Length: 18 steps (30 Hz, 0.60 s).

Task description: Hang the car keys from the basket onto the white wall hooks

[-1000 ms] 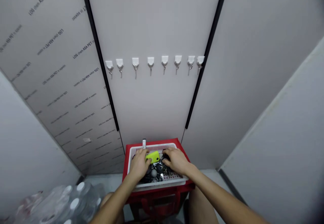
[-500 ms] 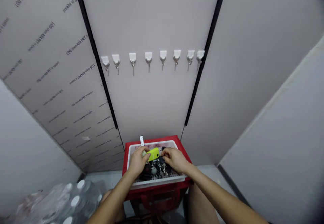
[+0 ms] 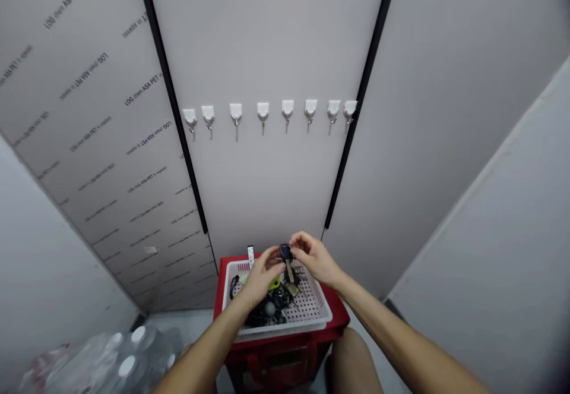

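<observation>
A key (image 3: 285,254) with a black head is raised above the near-white basket, its metal blade pointing down. My right hand (image 3: 314,257) pinches it from the right side. On the left, my left hand (image 3: 263,275) has its fingertips against the key's head, with the thumb lower by the blade. A brass-coloured piece (image 3: 293,289) lies just below the blade; whether it is joined to the key I cannot tell. Inside the white perforated basket (image 3: 318,311) lies a pile of dark keys and fobs (image 3: 274,308). A yellow-green case (image 3: 274,283) is partly hidden by my left hand.
The basket rests on a red box-like stand (image 3: 341,314). Several white wall hooks (image 3: 263,110) run in a row on the panel ahead. A black-and-white tag (image 3: 250,255) sticks up at the basket's back rim. Capped plastic bottles (image 3: 133,352) stand at lower left.
My hands have left the yellow-green case, which now lies in the pile. They have come together around a black-headed key, lifted a little; my right hand has moved up.
</observation>
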Each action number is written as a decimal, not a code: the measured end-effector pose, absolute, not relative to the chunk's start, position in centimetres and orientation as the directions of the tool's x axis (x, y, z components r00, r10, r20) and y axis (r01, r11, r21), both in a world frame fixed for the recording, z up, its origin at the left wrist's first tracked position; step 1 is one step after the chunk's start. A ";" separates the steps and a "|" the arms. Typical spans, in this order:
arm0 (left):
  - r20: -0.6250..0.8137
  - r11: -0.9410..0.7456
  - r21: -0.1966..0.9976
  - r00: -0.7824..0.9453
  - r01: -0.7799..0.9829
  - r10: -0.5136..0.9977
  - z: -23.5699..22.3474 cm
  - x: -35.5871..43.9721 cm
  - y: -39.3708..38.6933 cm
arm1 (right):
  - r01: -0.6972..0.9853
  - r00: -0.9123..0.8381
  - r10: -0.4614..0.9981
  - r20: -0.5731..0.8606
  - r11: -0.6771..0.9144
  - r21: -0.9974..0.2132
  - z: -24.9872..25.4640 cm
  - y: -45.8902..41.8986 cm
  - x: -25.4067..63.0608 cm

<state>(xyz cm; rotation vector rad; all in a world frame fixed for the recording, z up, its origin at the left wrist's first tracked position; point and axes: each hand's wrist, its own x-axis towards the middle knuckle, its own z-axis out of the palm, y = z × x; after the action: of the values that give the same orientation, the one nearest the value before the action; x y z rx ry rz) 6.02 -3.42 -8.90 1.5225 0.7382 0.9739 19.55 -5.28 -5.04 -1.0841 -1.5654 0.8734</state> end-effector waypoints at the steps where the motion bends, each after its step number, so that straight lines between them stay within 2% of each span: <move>1: 0.150 -0.104 0.988 0.511 -0.118 0.846 -8.7 6.5 -3.5 | 0.177 -0.093 0.942 0.323 0.335 -0.926 -4.7 -5.3 19.4; 5: 0.040 0.031 0.993 0.561 -0.116 0.827 -8.3 7.1 -4.0 | -0.004 -0.039 0.963 0.267 0.267 -0.964 -4.6 -5.4 19.4; 9: 0.035 0.026 0.994 0.551 -0.104 0.834 -7.6 6.6 -4.1 | -0.191 0.022 0.983 0.181 0.182 -0.965 -5.2 -5.5 19.6; 12: 0.045 -0.011 0.998 0.553 -0.065 0.832 -6.7 5.9 -4.0 | -0.248 0.041 0.984 0.171 0.176 -0.953 -5.3 -5.4 19.8; 15: 0.076 -0.116 0.992 0.527 0.042 0.847 -5.8 5.5 -3.7 | -0.183 0.050 0.986 0.161 0.168 -0.969 -5.3 -5.3 20.1; 18: 0.181 -0.319 0.925 0.502 0.205 0.846 -4.9 5.3 -3.2 | 0.078 0.125 0.968 0.218 0.209 -0.975 -5.2 -5.1 20.4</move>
<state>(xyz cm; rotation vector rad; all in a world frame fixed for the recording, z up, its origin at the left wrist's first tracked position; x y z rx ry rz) 5.35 -3.20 -4.88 1.8064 0.8808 0.8553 20.38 -5.10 -5.21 -1.1545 -1.2510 0.9228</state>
